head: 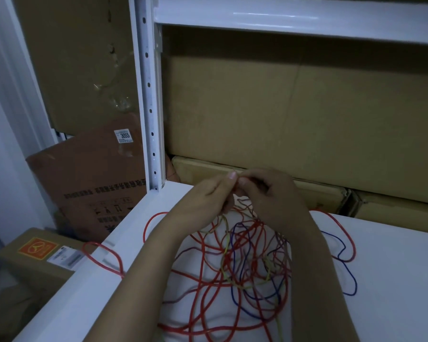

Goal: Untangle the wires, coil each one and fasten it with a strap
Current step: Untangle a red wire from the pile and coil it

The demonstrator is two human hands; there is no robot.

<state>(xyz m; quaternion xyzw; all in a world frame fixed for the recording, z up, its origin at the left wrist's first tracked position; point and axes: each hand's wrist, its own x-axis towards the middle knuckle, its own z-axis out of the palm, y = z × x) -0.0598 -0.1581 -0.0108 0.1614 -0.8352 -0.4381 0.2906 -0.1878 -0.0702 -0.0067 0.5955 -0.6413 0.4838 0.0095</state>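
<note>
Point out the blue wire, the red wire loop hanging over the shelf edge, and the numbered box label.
blue wire (350, 275), head view, on its right-hand loop.
red wire loop (114, 257), head view, on the strand off the shelf edge.
numbered box label (123, 136), head view, middle of the sticker.

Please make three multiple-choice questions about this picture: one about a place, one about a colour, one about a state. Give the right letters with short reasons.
1. Where does the wire tangle lie?
A. on the white shelf
B. inside a box
C. on the floor

2. Which wire colour shows most?
A. green
B. red
C. black

3. What are the two hands doing?
A. resting flat
B. pinching wire together above the tangle
C. holding a strap

Answers: 1 A, the tangle spreads on the white surface. 2 B, red loops dominate. 3 B, left hand and right hand meet at the fingertips on strands.
</note>
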